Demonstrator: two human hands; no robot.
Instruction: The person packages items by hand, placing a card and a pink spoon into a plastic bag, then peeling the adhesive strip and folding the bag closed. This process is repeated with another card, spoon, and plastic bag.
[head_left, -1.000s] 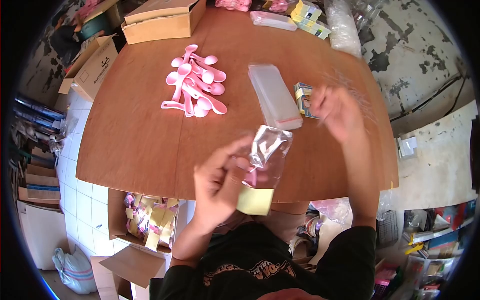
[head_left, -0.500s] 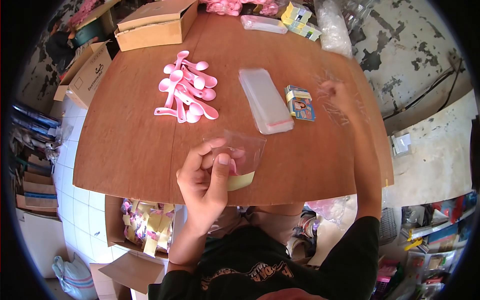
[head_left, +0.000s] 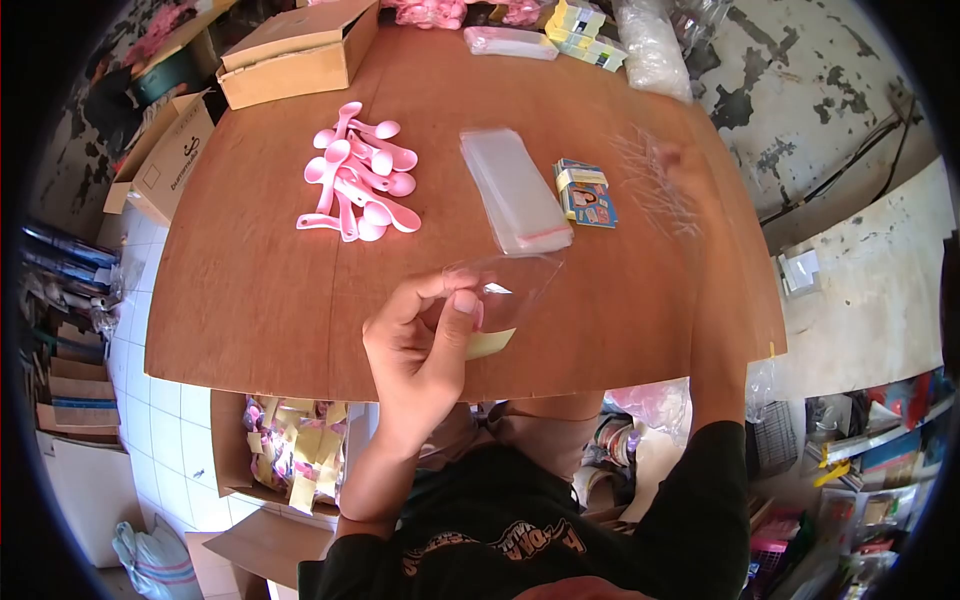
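Note:
My left hand is closed, thumb against fingers, on a clear plastic bag above the table's near edge. A pale yellow card shows at the bag's lower end, with something pink partly hidden by my fingers. My right hand is over the right side of the table, beside thin clear strips; motion smears its fingers. Pink spoons lie in a loose pile at the left. Between the pile and my right hand lie a stack of clear bags and a banded stack of printed cards.
A cardboard box stands at the table's back left. At the back right are a wrapped packet, yellow cartons and a plastic roll. Below the near edge, an open box holds several packed pieces with yellow cards.
The bag in my left hand has tilted, and that hand has moved slightly right. My right hand stays by the clear strips, now more blurred. The whole view has shifted a little.

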